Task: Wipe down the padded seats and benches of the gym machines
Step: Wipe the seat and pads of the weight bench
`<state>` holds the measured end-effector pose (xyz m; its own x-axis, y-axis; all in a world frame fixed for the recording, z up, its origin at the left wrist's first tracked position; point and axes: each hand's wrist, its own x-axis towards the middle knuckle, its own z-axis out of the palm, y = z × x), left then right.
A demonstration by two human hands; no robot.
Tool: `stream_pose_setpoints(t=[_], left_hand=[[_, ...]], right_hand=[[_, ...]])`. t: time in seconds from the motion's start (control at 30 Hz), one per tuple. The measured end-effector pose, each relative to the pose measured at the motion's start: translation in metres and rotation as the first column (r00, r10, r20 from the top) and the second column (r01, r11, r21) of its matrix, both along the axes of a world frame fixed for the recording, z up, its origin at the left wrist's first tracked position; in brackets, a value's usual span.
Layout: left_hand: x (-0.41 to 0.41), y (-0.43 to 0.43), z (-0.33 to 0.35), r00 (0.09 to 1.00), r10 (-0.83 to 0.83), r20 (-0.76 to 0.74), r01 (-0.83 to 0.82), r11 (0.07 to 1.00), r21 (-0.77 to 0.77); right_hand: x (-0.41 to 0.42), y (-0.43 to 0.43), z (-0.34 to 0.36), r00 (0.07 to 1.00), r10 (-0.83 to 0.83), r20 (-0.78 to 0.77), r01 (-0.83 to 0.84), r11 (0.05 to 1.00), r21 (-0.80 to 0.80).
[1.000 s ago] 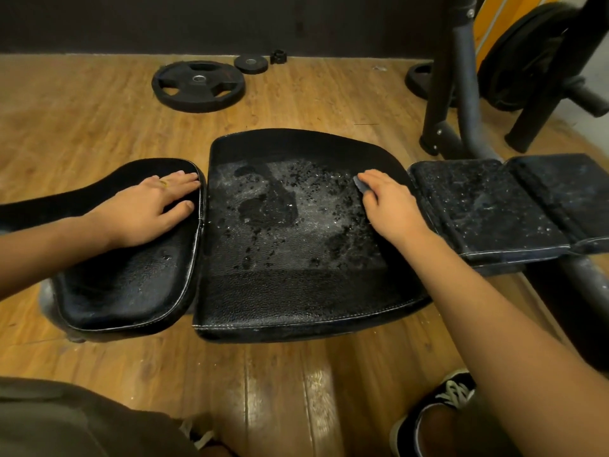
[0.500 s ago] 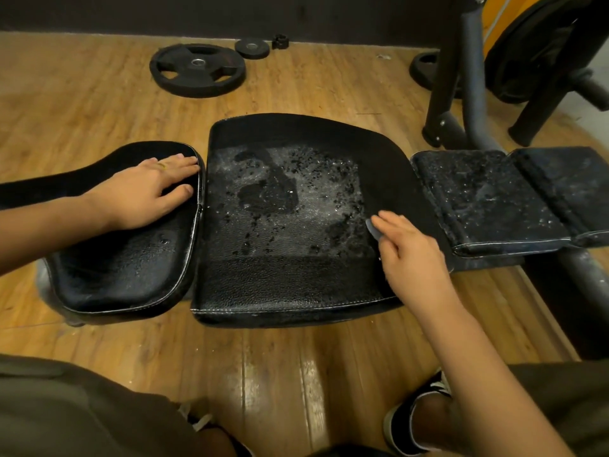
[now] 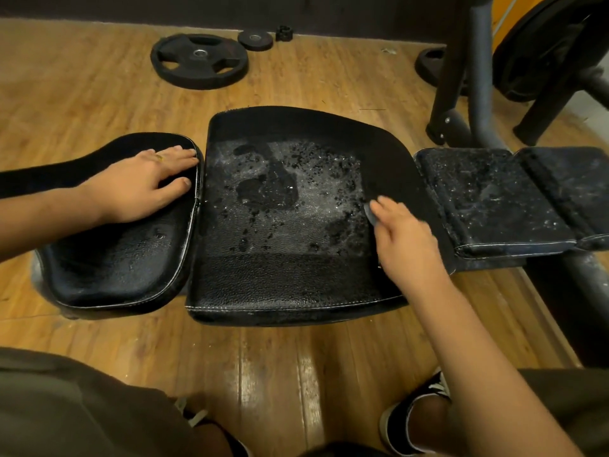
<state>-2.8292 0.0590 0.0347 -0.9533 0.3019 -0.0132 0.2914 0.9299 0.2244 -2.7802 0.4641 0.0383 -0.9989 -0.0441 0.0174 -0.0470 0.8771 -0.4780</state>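
Black padded vinyl, three sections in a row across the wooden floor (image 3: 82,94). Middle pad (image 3: 283,278): largest, pebbled grain, white stitching along near edge. Its centre carries dark wet blotches and scattered droplets over a greyish film; a strip down its right side and a band along its near edge read uniformly dark. Left pad (image 3: 108,265): rounded, glossy, a few droplets near the seam with the middle pad. Right pads (image 3: 494,206): two narrower sections side by side, both speckled with pale residue and droplets.

Left hand (image 3: 141,186): flat, palm down on the far end of the left pad, fingers spread, fingertips at the seam. It holds nothing.

Right hand (image 3: 403,239): on the right part of the middle pad, at the boundary between the wet patch and the dark strip. Fingers curled down over a small grey cloth (image 3: 370,212), only a corner of which shows past the fingertips. Hand slightly motion-blurred.

Background: large weight plate (image 3: 199,61) flat on the floor, smaller plate (image 3: 255,40) just beyond it, dark machine frame (image 3: 478,77) upper right. Shoe (image 3: 408,420) on the floor, bottom right, below the right forearm.
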Motion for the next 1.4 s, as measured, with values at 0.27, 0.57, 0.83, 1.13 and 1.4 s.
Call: stream_pose_setpoints(t=[0.27, 0.57, 0.83, 1.13, 1.4], left_hand=[[0.002, 0.002, 0.003, 0.999, -0.002, 0.032, 0.002, 1.000, 0.001], [-0.001, -0.003, -0.002, 1.000, -0.004, 0.025, 0.004, 1.000, 0.012], [-0.001, 0.000, 0.000, 1.000, -0.009, 0.005, 0.009, 1.000, 0.001], [-0.003, -0.002, -0.002, 1.000, -0.029, -0.002, 0.029, 1.000, 0.005], [-0.003, -0.001, -0.001, 1.000, -0.018, 0.016, 0.018, 1.000, -0.005]], right_hand=[[-0.145, -0.019, 0.002, 0.996, 0.088, 0.016, -0.089, 0.993, 0.075], [-0.027, 0.016, -0.008, 0.990, 0.127, 0.068, -0.120, 0.988, -0.098], [-0.080, -0.005, -0.005, 0.992, 0.121, 0.042, -0.121, 0.993, -0.020], [0.060, 0.010, 0.008, 0.987, 0.135, 0.091, -0.133, 0.991, -0.028], [0.029, 0.008, 0.002, 0.994, 0.105, 0.036, -0.104, 0.994, -0.039]])
